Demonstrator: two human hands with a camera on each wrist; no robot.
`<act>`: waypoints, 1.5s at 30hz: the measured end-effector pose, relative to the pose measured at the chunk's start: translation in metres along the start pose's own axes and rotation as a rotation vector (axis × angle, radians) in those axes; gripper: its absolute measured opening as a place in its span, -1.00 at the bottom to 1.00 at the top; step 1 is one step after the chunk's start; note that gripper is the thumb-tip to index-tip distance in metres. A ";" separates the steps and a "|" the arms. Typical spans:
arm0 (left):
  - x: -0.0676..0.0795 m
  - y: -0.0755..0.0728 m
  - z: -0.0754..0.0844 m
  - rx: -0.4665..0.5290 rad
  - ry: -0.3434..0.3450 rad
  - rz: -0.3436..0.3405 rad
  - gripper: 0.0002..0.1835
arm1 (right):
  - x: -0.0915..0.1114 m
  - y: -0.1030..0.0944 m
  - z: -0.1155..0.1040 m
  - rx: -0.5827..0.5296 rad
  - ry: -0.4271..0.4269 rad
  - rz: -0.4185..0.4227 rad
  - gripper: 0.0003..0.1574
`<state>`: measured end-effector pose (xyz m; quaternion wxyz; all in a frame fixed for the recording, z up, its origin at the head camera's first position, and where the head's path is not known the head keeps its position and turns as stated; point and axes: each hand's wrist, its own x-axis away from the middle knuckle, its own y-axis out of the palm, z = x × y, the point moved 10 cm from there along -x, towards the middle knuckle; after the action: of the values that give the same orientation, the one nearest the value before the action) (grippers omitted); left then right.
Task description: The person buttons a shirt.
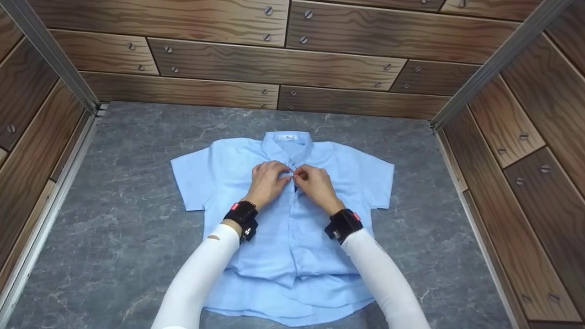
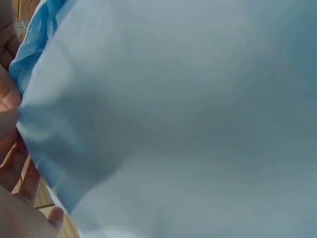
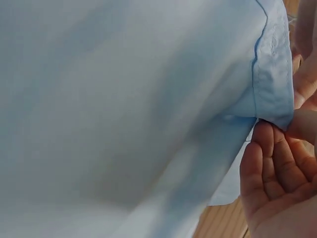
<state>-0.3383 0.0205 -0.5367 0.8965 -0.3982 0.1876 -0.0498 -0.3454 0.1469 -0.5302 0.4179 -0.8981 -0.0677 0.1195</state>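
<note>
A light blue short-sleeved shirt (image 1: 269, 246) lies front up, its collar (image 1: 273, 145) at the far side and its hem toward me. Just below the collar, my left hand (image 1: 268, 181) pinches the front opening's edge between thumb and fingertips. Opposite it, my right hand (image 1: 316, 183) pinches the other front edge, the two sets of fingertips meeting at the opening. In the right wrist view, the fingers (image 3: 285, 163) grip the stitched placket (image 3: 273, 74) and lift it. Pale shirt cloth (image 2: 163, 124) fills most of the left wrist view. Any button between the fingertips is hidden.
The shirt lies on a grey marbled surface (image 1: 114, 237). Wood-patterned panels (image 1: 228, 59) stand behind and on both sides, with metal posts (image 1: 498, 64) at the back corners. Black wrist cameras (image 1: 345, 224) and white sleeves (image 1: 196, 274) pass over the shirt's lower part.
</note>
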 end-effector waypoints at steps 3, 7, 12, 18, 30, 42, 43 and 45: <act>0.000 0.003 -0.008 0.041 -0.072 -0.021 -0.77 | 0.000 -0.001 0.007 -0.091 0.032 -0.002 -0.91; -0.003 0.003 -0.015 0.114 -0.137 -0.024 -0.80 | -0.001 -0.003 0.011 -0.186 0.044 0.001 -0.90; -0.006 -0.001 -0.015 0.192 -0.157 0.020 -0.82 | -0.002 -0.004 0.012 -0.221 0.048 0.004 -0.89; -0.006 -0.002 -0.014 0.218 -0.156 0.039 -0.83 | -0.001 -0.001 0.013 -0.212 0.063 0.006 -0.90; -0.005 0.001 -0.014 0.118 -0.152 -0.007 -0.86 | 0.004 -0.001 0.025 -0.078 0.165 -0.021 -0.79; -0.002 0.009 -0.006 -0.079 -0.066 -0.099 -0.83 | 0.003 0.004 0.031 -0.129 0.187 -0.160 -0.81; -0.002 0.009 -0.005 -0.087 -0.060 -0.100 -0.83 | 0.003 0.004 0.031 -0.134 0.184 -0.160 -0.81; -0.001 0.010 -0.004 -0.103 -0.052 -0.104 -0.83 | 0.002 0.003 0.029 -0.145 0.175 -0.163 -0.81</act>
<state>-0.3415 0.0250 -0.5464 0.8756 -0.4542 0.1457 -0.0765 -0.3515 0.1667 -0.5511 0.3647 -0.9244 -0.1120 0.0010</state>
